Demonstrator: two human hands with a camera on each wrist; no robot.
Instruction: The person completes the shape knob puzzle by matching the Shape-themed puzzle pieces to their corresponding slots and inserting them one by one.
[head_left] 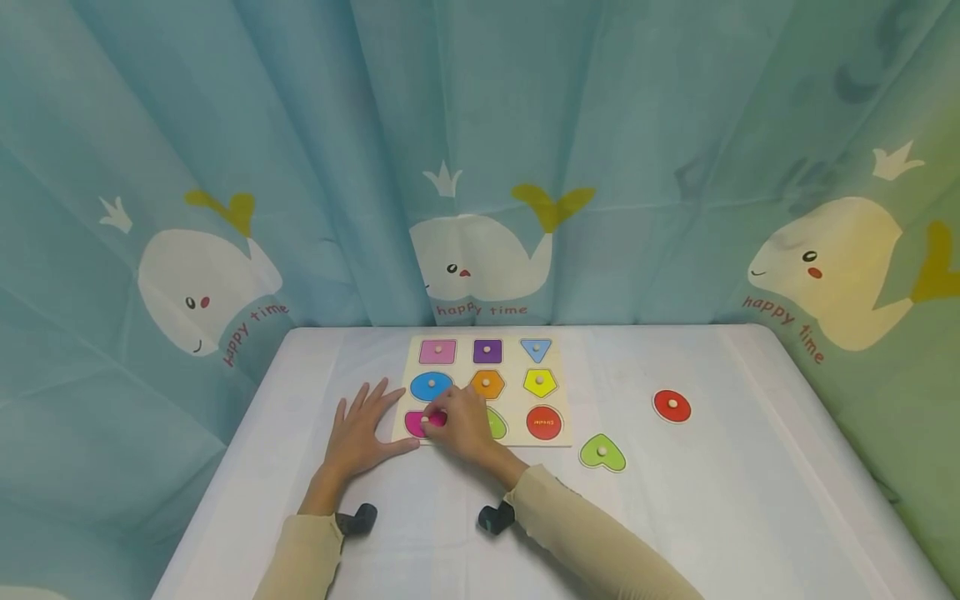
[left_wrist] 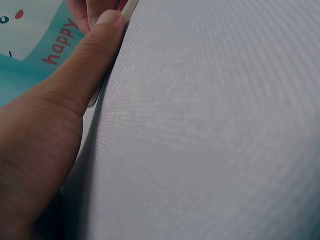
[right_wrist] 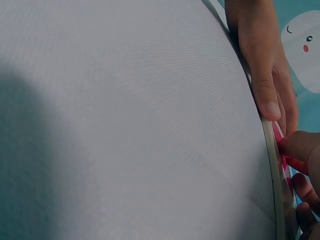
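A wooden shape puzzle board [head_left: 517, 406] lies flat on the table. My right hand [head_left: 471, 427] pinches the small knob of a magenta puzzle piece [head_left: 412, 425] at the board's near left corner. That piece is partly hidden by the fingers, so how it sits in its recess is unclear. My left hand [head_left: 356, 437] rests beside the board with fingers spread, thumb and fingertips at its left edge. Its thumb [left_wrist: 95, 45] reaches the board's edge in the left wrist view. Blue oval [head_left: 420, 386] and orange hexagon [head_left: 487, 384] pieces sit just beyond the right hand.
Right of the board lie a loose green heart piece [head_left: 611, 456] and a red circle piece [head_left: 667, 408]. The red recess [head_left: 543, 422] shows printed lettering. Knobbed pieces fill the far row, including a purple square [head_left: 487, 354]. A whale-printed curtain [head_left: 637, 167] hangs behind the table [head_left: 720, 517].
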